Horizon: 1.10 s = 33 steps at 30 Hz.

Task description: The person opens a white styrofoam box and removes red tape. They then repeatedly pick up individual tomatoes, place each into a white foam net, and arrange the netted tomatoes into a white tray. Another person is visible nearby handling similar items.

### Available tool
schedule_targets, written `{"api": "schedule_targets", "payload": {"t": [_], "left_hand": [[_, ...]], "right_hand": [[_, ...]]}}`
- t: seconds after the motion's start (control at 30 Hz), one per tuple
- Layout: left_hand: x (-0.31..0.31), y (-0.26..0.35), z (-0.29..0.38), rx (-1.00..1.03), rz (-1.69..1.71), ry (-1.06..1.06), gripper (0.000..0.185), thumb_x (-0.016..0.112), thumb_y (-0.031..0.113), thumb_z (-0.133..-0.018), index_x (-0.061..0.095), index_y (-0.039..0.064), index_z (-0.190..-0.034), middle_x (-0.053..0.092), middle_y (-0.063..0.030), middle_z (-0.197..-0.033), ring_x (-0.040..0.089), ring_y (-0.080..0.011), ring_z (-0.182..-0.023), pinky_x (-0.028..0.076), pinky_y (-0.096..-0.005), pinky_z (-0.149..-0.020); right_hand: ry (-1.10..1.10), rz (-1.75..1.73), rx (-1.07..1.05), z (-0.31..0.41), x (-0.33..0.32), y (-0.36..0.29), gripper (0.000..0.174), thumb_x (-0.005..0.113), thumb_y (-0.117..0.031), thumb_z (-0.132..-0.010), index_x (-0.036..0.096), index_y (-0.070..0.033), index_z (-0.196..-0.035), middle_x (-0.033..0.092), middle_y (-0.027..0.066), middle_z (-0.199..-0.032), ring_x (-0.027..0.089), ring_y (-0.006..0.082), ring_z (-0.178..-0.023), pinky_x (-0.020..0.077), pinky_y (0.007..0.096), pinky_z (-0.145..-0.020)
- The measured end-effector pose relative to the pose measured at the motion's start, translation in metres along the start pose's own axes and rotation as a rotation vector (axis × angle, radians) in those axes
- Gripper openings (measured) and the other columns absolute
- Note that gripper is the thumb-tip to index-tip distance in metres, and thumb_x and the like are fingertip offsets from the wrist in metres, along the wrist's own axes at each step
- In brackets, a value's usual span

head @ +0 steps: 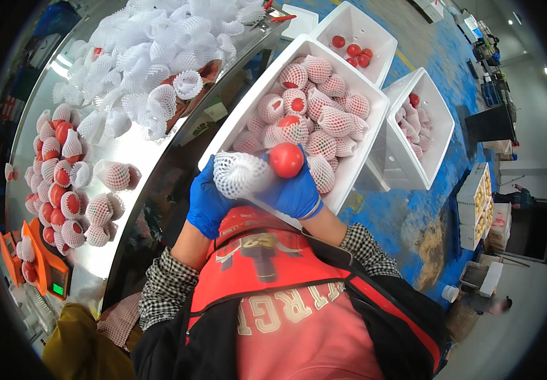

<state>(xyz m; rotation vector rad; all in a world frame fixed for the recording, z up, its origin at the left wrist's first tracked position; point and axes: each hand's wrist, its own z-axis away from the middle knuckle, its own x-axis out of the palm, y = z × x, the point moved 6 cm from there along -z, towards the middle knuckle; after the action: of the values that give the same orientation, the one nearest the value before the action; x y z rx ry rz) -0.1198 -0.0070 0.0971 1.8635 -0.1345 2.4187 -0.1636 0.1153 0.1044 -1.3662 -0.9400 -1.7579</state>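
Observation:
My left hand [211, 202], in a blue glove, grips a white foam net sleeve [241, 175]. A bare red tomato [286, 160] rests in my right hand [297, 192], gloved in blue too, just right of the sleeve. Both hands are over the near edge of a white foam box [373, 137], which holds many net-sleeved tomatoes [335, 121]. On the metal table at the left lie more tomatoes in foam nets [62, 178], with a large heap of unfilled white foam nets [145, 57] above them.
Behind the box stand a foam box with several bare tomatoes [392, 42] and another with sleeved ones [444, 123]. An orange scale [40, 261] sits on the metal table [93, 266]. A person's mustard-coloured clothing [83, 346] shows at lower left. Stacked fruit cartons [468, 213] stand at right.

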Motion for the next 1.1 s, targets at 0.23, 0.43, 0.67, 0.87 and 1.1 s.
{"api": "schedule_targets", "payload": {"t": [0.23,0.43,0.67,0.87,1.1], "left_hand": [[-0.003,0.007,0.005,0.039,-0.024,0.060,0.039,0.043,0.031,-0.096,0.051,0.002,-0.121,0.056,-0.0150,-0.121,0.054,-0.0307,-0.111,0.041,-0.0467,-0.098],[-0.022,0.040,0.015,0.210,-0.190,0.233,0.036,0.047,0.034,-0.094,0.056,0.006,-0.114,0.062,-0.0108,-0.108,0.060,-0.0262,-0.100,0.049,-0.0428,-0.089],[-0.030,0.049,0.019,0.288,-0.341,0.222,0.029,0.054,0.028,-0.092,0.059,0.003,-0.107,0.065,-0.0090,-0.101,0.063,-0.0211,-0.093,0.050,-0.0362,-0.085],[-0.016,0.042,0.023,0.319,-0.430,0.264,0.025,0.055,0.026,-0.091,0.059,0.003,-0.101,0.064,-0.0075,-0.096,0.063,-0.0193,-0.086,0.051,-0.0332,-0.081],[0.012,0.013,0.015,0.202,-1.068,-0.008,0.033,0.056,0.022,-0.090,0.054,0.000,-0.114,0.059,-0.0053,-0.104,0.057,-0.0131,-0.094,0.046,-0.0272,-0.085]], "right_hand": [[0.004,-0.123,0.024,0.003,-0.007,0.006,0.055,0.037,-0.054,-0.090,0.057,-0.007,-0.111,0.059,0.0149,-0.116,0.050,0.0366,-0.114,0.0292,0.0595,-0.103],[0.149,0.266,-0.146,0.014,0.002,-0.020,0.056,0.065,-0.029,-0.085,0.040,-0.003,-0.128,0.049,0.0189,-0.126,0.050,0.0362,-0.116,0.0473,0.0429,-0.096],[-0.030,0.769,-0.339,0.020,0.029,-0.031,0.056,0.074,-0.007,-0.075,0.045,-0.009,-0.123,0.052,0.0127,-0.123,0.053,0.0288,-0.114,0.0470,0.0396,-0.096],[-0.064,1.204,-0.448,0.021,0.047,-0.030,0.067,0.079,0.001,-0.064,0.046,-0.012,-0.121,0.050,0.0080,-0.125,0.049,0.0259,-0.118,0.0428,0.0371,-0.099],[-0.012,1.789,-0.590,0.020,0.073,-0.016,0.056,0.080,-0.008,-0.065,0.054,-0.010,-0.115,0.055,0.0092,-0.117,0.054,0.0244,-0.108,0.0430,0.0352,-0.094]]}}
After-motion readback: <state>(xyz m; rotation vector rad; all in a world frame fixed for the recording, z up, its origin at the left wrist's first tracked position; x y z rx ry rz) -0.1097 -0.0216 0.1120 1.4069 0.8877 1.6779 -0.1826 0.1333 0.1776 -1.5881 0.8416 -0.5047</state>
